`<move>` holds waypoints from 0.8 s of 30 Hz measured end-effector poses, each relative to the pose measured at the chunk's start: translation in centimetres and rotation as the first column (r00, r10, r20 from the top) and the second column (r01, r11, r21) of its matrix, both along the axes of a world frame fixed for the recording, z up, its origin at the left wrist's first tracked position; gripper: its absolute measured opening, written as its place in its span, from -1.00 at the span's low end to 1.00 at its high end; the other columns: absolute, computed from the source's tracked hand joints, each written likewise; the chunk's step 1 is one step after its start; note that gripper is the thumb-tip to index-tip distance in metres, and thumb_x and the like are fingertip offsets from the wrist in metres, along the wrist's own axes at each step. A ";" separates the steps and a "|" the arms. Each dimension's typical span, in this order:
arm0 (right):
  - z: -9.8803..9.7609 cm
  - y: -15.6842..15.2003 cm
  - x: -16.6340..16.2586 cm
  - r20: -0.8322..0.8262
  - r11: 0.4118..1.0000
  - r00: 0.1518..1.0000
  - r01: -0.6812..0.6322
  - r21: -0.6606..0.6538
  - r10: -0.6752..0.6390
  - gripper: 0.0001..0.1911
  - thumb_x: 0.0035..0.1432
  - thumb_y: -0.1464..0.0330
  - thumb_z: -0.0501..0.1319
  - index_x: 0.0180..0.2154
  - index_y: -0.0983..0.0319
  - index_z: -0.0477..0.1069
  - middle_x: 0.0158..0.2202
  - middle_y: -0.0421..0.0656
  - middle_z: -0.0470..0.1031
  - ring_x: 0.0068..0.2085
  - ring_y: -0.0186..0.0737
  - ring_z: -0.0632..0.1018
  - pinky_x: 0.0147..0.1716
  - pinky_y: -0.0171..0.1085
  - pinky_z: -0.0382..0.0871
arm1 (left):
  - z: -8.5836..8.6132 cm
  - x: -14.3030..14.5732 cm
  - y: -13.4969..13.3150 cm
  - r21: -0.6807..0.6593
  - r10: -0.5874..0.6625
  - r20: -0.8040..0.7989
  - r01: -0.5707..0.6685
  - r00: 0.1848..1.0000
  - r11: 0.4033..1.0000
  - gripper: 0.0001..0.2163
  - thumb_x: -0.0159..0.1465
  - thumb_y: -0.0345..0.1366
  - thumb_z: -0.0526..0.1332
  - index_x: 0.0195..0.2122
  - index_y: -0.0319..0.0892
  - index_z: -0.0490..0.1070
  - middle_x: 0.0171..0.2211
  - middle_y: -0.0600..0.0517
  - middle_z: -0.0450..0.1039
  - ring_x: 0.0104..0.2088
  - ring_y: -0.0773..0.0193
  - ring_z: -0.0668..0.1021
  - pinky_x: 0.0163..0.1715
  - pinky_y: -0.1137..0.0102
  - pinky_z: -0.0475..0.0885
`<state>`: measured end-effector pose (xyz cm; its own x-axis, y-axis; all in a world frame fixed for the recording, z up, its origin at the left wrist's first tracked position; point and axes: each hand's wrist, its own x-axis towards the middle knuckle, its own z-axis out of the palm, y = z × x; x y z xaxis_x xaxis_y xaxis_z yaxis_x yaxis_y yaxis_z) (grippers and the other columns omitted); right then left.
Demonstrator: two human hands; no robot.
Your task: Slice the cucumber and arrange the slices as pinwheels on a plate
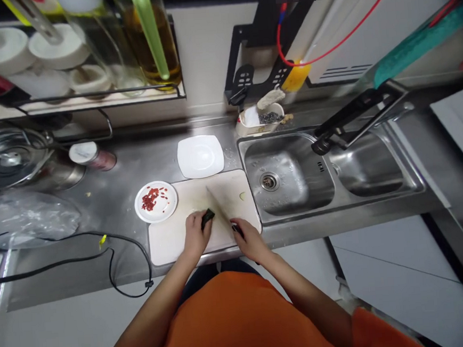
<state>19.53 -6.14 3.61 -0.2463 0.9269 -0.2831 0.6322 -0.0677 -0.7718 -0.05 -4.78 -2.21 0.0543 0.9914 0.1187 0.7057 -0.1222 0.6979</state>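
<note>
The fingers of our left hand (196, 234) hold a green vegetable (208, 217) over the cutting board (168, 243), and if it slips, the knife (219, 205) gripped in our right hand (251, 240) could nick them.

Two hands (196, 233) (248, 238), one kitchen knife (219, 205), one dark-green vegetable chunk (208, 217), one cutting board (173, 243), two white plates (201, 157) (167, 208) and two sink basins (296, 182) (371, 168) appear at one counter (115, 198).

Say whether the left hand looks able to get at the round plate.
Probably yes: nothing seems to block the way from the left hand to the round plate, though that hand holds a green piece.
</note>
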 end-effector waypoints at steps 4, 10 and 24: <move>0.0 0.3 0.0 -0.006 0.997 0.999 -0.037 -0.062 0.036 -0.59 0.06 0.52 0.01 -0.02 0.24 0.30 -0.09 -0.05 0.42 -0.06 -0.19 0.42 -0.04 -0.20 0.26 | 0.2 -0.5 0.3 0.014 -0.017 -0.012 0.018 1.000 1.000 -0.71 0.28 -0.32 0.07 0.04 -0.17 0.29 -0.14 -0.12 0.38 -0.07 0.13 0.41 -0.03 0.14 0.37; 0.6 1.2 -0.4 0.141 0.985 0.981 -0.118 -0.123 0.135 -0.63 0.11 0.52 0.01 -0.01 0.30 0.26 -0.13 -0.04 0.41 -0.07 -0.21 0.41 -0.04 -0.24 0.23 | -0.5 -1.1 0.8 0.098 -0.107 -0.023 0.108 0.994 0.989 -0.74 0.27 -0.30 0.11 -0.02 -0.17 0.32 -0.06 -0.13 0.34 -0.01 0.15 0.40 0.00 0.18 0.38; 2.3 3.2 -2.6 0.513 0.922 0.767 -0.307 -0.234 0.386 -0.49 0.17 0.59 -0.11 0.15 0.25 0.10 -0.17 -0.01 0.42 -0.22 -0.16 0.49 -0.30 -0.29 0.29 | -1.9 -1.6 1.4 0.229 -0.164 -0.045 0.170 0.985 0.959 -0.73 0.25 -0.37 0.13 -0.02 -0.20 0.31 -0.08 -0.14 0.42 -0.01 0.16 0.43 -0.01 0.18 0.38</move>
<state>16.95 -2.94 5.94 -0.3143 0.7538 -0.5771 0.9405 0.1646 -0.2972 -1.61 -3.40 -4.07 0.2230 0.9138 0.3396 0.6783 -0.3956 0.6192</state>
